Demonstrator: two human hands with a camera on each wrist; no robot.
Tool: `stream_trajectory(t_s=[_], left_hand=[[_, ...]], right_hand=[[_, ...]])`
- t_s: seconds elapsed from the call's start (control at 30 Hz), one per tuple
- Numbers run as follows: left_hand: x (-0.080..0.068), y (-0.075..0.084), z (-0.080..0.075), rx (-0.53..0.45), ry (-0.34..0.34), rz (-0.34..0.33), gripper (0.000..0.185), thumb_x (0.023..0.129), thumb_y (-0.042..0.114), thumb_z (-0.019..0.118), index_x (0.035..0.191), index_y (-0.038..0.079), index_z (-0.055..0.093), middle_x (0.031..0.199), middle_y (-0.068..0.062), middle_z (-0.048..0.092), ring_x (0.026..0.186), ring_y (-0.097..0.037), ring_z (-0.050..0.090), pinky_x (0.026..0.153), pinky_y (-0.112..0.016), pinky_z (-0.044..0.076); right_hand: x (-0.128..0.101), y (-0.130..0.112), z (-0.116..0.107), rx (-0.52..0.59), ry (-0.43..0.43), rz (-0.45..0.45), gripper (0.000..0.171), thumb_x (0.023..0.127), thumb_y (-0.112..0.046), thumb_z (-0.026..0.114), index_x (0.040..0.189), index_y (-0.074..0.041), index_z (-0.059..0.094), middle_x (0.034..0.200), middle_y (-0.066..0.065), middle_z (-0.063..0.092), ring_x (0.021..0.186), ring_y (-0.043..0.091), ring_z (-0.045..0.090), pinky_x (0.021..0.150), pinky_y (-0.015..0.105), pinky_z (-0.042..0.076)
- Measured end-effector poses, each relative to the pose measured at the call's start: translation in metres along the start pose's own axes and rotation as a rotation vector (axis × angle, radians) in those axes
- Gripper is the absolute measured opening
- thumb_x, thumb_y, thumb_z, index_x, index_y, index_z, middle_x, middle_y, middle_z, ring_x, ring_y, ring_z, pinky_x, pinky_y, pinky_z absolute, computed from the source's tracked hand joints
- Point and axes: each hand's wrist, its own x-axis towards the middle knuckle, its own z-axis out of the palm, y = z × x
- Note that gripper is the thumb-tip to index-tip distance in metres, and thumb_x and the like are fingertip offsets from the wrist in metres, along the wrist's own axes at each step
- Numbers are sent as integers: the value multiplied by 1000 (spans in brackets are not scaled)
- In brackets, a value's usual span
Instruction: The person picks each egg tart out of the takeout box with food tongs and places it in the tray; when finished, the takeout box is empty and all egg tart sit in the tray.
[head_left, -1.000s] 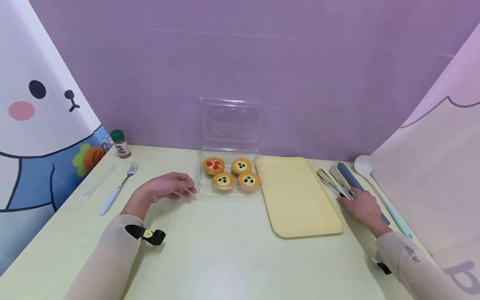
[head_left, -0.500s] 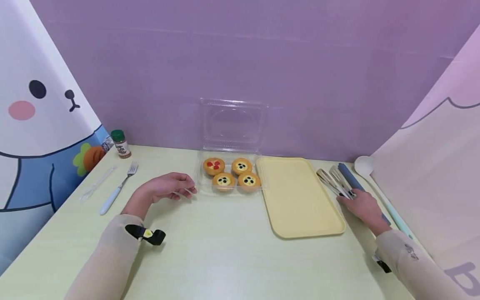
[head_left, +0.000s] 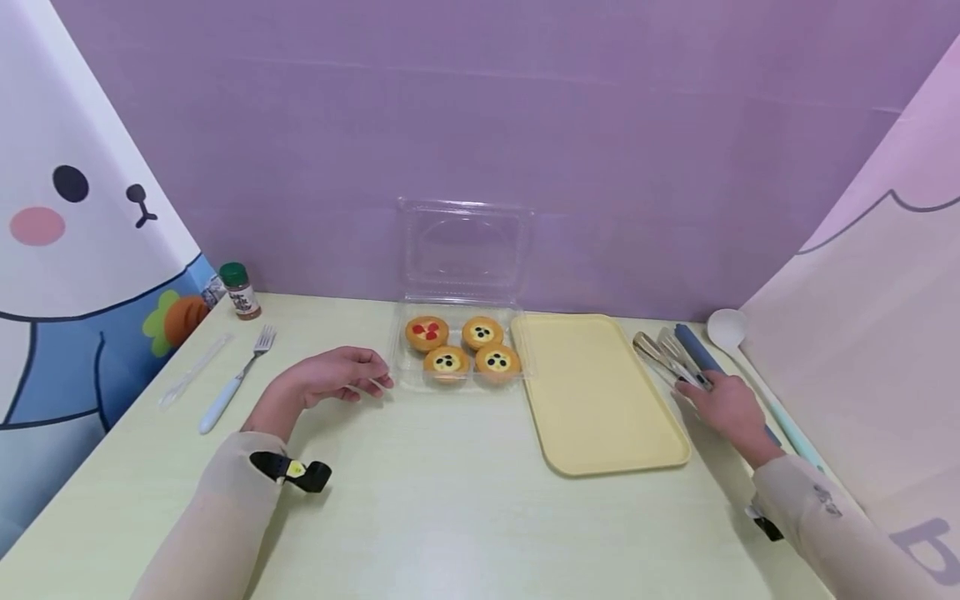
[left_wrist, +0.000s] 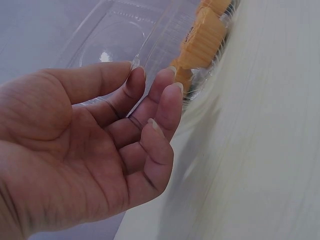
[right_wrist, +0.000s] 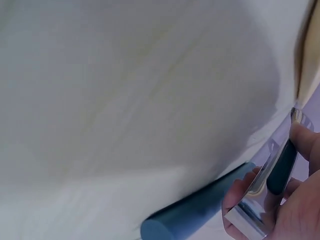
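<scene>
Right hand (head_left: 726,407) on the counter (head_left: 420,500) right of the yellow tray (head_left: 596,392), grip closed round the metal tongs (head_left: 667,357); the right wrist view shows fingers (right_wrist: 235,197) curled on the shiny handle, blue-handled utensil (right_wrist: 200,210) just beside. Left hand (head_left: 337,375) rests on the counter, grip loose and empty, fingers relaxed, just left of the clear box (head_left: 461,283) holding four tarts (head_left: 463,346).

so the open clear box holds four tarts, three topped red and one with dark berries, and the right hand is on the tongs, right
Not quite: the colours are swapped. In the head view the clear box holds four tarts, one topped red and three with dark berries. The right hand does grip the metal tongs.
</scene>
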Motion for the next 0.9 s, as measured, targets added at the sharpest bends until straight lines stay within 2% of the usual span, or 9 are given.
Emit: stream_trajectory(t_s=[0.07, 0.13, 0.2, 0.27, 0.37, 0.53, 0.7, 0.77, 0.9], left_hand=[[0, -1, 0, -3, 1, 0, 30, 105, 28, 52, 120, 3, 58, 121, -8, 68, 108, -21, 65, 84, -33, 48], [0, -2, 0, -1, -1, 4, 31, 105, 29, 52, 121, 3, 58, 121, -8, 68, 108, -21, 65, 84, -33, 48], [0, -2, 1, -5, 2, -2, 30, 104, 29, 52, 120, 4, 59, 120, -7, 68, 108, -21, 66, 84, -33, 49], [0, -2, 1, 0, 3, -1, 30, 104, 29, 52, 120, 5, 59, 120, -6, 68, 108, -21, 66, 84, -33, 49], [1, -2, 0, -6, 10, -8, 28, 104, 29, 52, 118, 5, 60, 118, -5, 69, 106, -20, 66, 84, -33, 49], [-1, -1, 1, 2, 3, 6, 31, 104, 29, 52, 120, 4, 59, 119, -7, 68, 107, -21, 65, 84, -33, 48], [-1, 0, 1, 0, 5, 9, 32, 104, 29, 52, 121, 3, 59, 119, -7, 68, 110, -24, 65, 83, -33, 48], [-1, -1, 1, -1, 10, 4, 31, 104, 29, 53, 120, 4, 59, 118, -6, 69, 108, -22, 65, 83, -33, 48], [0, -3, 0, 0, 16, 1, 29, 104, 29, 52, 119, 5, 60, 116, -5, 69, 106, -21, 66, 83, -33, 49]], right_hand=[[2, -1, -2, 7, 10, -16, 68, 98, -55, 53, 119, 9, 56, 102, 37, 63, 81, 44, 63, 59, 42, 45], [3, -3, -4, 15, 18, -36, 61, 98, -55, 53, 109, 5, 57, 88, 28, 64, 72, 35, 59, 56, 37, 41], [3, -7, -7, 23, 18, -55, 57, 98, -57, 52, 105, 0, 56, 83, 19, 62, 70, 29, 55, 56, 34, 37], [3, -13, -12, 39, 13, -75, 56, 98, -57, 51, 108, -2, 55, 84, 17, 61, 72, 29, 54, 57, 34, 37], [0, -26, -21, 64, 5, -98, 63, 99, -58, 50, 126, -1, 53, 93, 22, 65, 75, 30, 59, 59, 34, 39], [-4, -47, -33, 117, -44, -97, 76, 100, -60, 47, 147, -2, 39, 97, 26, 69, 62, 24, 68, 56, 34, 43], [-8, -72, -37, 173, -92, -90, 78, 99, -60, 49, 151, -3, 34, 83, 18, 67, 61, 24, 68, 55, 34, 47], [-10, -82, -39, 189, -109, -104, 77, 99, -59, 51, 150, -5, 35, 74, 11, 62, 60, 23, 66, 55, 34, 47], [-11, -100, -40, 230, -126, -142, 75, 97, -57, 56, 151, -10, 37, 69, 1, 54, 56, 19, 59, 52, 34, 47]])
